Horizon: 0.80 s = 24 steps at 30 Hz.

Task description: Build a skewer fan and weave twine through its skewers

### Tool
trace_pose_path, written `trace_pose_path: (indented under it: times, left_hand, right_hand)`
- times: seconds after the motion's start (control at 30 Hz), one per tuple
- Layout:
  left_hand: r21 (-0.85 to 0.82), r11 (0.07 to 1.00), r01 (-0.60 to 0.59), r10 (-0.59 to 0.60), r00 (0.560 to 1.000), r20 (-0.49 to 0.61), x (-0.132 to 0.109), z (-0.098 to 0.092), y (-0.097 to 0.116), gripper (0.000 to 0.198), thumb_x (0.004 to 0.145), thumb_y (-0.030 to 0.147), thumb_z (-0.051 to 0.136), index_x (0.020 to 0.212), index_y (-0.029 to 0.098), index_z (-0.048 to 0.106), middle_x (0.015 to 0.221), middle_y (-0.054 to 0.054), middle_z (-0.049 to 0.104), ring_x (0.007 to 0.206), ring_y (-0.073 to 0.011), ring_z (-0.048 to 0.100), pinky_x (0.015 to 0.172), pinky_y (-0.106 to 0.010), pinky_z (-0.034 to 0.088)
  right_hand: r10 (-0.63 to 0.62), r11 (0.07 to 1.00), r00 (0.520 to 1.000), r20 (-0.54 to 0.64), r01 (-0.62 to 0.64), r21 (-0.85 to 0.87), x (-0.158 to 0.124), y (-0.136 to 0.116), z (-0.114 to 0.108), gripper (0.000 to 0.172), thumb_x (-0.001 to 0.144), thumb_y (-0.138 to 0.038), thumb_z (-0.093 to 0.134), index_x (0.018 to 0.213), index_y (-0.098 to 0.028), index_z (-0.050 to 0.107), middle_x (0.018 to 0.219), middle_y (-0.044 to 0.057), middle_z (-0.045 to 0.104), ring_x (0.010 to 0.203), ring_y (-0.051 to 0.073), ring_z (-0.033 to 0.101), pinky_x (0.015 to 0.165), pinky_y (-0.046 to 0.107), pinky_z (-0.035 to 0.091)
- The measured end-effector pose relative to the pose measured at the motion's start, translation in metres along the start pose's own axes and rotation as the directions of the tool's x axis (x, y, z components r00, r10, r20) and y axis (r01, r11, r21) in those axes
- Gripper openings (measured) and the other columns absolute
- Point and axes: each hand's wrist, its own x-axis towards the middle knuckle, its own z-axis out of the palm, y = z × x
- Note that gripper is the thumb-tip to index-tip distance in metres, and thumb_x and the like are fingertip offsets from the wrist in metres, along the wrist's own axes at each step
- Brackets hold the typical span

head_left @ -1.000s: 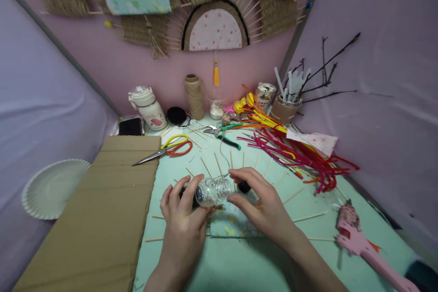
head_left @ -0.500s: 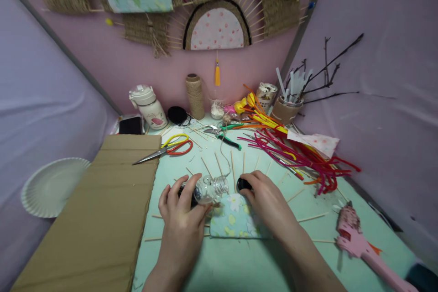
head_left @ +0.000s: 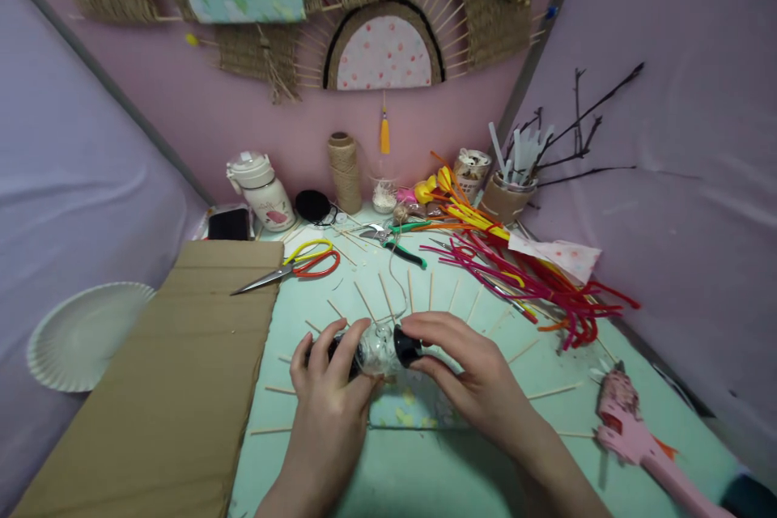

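My left hand (head_left: 333,384) is wrapped round a small clear bottle (head_left: 377,346) with dark contents or a dark label, lying on its side with its neck to the right. Between thumb and fingers, my right hand (head_left: 458,356) pinches a black cap (head_left: 406,346), which is at the mouth of the bottle. Whether the cap is threaded on, I cannot tell. Below both hands lies a half-round piece covered in green floral cloth (head_left: 404,411), partly hidden by them. Thin wooden sticks (head_left: 386,298) fan out around it on the table.
Cardboard (head_left: 163,372) covers the table's left side, with scissors (head_left: 297,265) over its edge. Pruning shears (head_left: 394,243) and a twine spool (head_left: 345,174) stand or lie behind. Pipe cleaners (head_left: 522,275) are heaped at back right; a pink glue gun (head_left: 637,429) rests at right.
My right hand has brought the black cap left to the bottle's mouth, which was uncovered before. My left hand still grips the bottle, with only a slight shift.
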Motion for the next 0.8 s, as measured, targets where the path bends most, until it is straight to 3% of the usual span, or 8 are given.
trace_pose_path:
  times: [0.1,0.17,0.27,0.33,0.4,0.5,0.6,0.8]
  left_hand:
    - [0.000,1.000,-0.017,0.017,1.000,-0.017,-0.002,0.001,-0.001,0.016,0.082,0.015,0.061,0.074,0.025,0.071,0.126,-0.007,0.060,0.119,-0.0305,0.047,0.100,-0.059,0.029]
    - [-0.001,0.999,-0.044,0.044,0.999,-0.010,-0.003,0.003,-0.003,0.015,0.082,0.016,0.061,0.078,0.026,0.071,0.128,-0.007,0.059,0.120,-0.0305,0.046,0.101,-0.059,0.029]
    - [-0.019,0.997,-0.081,0.082,0.996,0.029,-0.006,0.005,-0.002,0.013,0.082,0.019,0.062,0.082,0.028,0.071,0.130,-0.006,0.058,0.121,-0.0303,0.046,0.101,-0.057,0.028]
    - [-0.042,0.997,-0.063,0.064,0.998,0.017,-0.006,0.007,0.000,0.011,0.082,0.021,0.063,0.080,0.028,0.071,0.130,-0.005,0.059,0.121,-0.0300,0.046,0.101,-0.057,0.028]
    - [-0.063,0.998,-0.029,0.028,0.999,-0.016,-0.007,0.008,0.001,0.010,0.082,0.022,0.063,0.080,0.028,0.071,0.128,-0.005,0.061,0.120,-0.0295,0.046,0.102,-0.056,0.026]
    - [-0.064,0.998,-0.002,-0.001,0.999,-0.038,-0.007,0.009,0.000,0.012,0.083,0.021,0.061,0.083,0.029,0.071,0.128,-0.004,0.061,0.121,-0.0295,0.046,0.103,-0.057,0.024]
    - [-0.023,0.999,-0.030,0.029,0.999,-0.045,-0.008,0.009,-0.006,0.016,0.084,0.019,0.059,0.085,0.029,0.071,0.129,-0.005,0.059,0.122,-0.0294,0.045,0.102,-0.056,0.024]
    - [0.065,0.986,-0.151,0.151,0.989,-0.002,-0.010,0.009,-0.015,0.024,0.082,0.014,0.059,0.093,0.032,0.070,0.133,-0.006,0.056,0.125,-0.0291,0.042,0.101,-0.054,0.027]
  right_hand:
    - [0.018,0.998,1.000,-0.006,-0.018,-0.054,0.002,-0.002,0.002,0.026,0.089,-0.023,0.056,0.115,-0.020,0.057,0.107,0.008,0.065,0.100,0.019,0.059,0.085,0.032,0.049]
    - [0.123,0.985,0.992,-0.010,-0.123,-0.121,0.002,-0.004,0.004,0.022,0.089,-0.035,0.057,0.101,-0.018,0.061,0.088,0.006,0.066,0.081,0.017,0.060,0.070,0.028,0.048]
    - [0.325,0.921,0.946,0.010,-0.314,-0.230,0.001,-0.006,0.005,0.042,0.090,-0.052,0.046,0.067,-0.018,0.056,0.057,-0.001,0.053,0.054,0.013,0.048,0.051,0.024,0.035]
    - [0.383,0.902,0.924,0.006,-0.373,-0.217,-0.001,-0.006,0.005,0.051,0.092,-0.057,0.037,0.061,-0.019,0.052,0.051,-0.002,0.046,0.048,0.012,0.042,0.048,0.024,0.030]
    - [0.363,0.925,0.932,-0.004,-0.361,-0.122,-0.002,-0.005,0.003,0.045,0.091,-0.057,0.039,0.078,-0.018,0.058,0.058,-0.002,0.052,0.053,0.013,0.047,0.051,0.024,0.035]
    - [0.246,0.969,0.969,0.034,-0.246,0.001,-0.003,-0.005,0.001,0.037,0.087,-0.044,0.056,0.116,-0.021,0.053,0.091,0.003,0.062,0.078,0.015,0.057,0.071,0.025,0.045]
    - [0.145,0.989,0.987,0.067,-0.147,0.014,-0.002,-0.006,0.002,0.028,0.088,-0.029,0.059,0.115,-0.023,0.054,0.099,0.004,0.061,0.088,0.015,0.057,0.078,0.026,0.046]
    - [0.143,0.990,0.989,0.023,-0.143,-0.008,-0.001,-0.013,0.005,0.023,0.086,-0.024,0.063,0.108,-0.021,0.057,0.093,0.003,0.062,0.082,0.015,0.057,0.073,0.025,0.046]
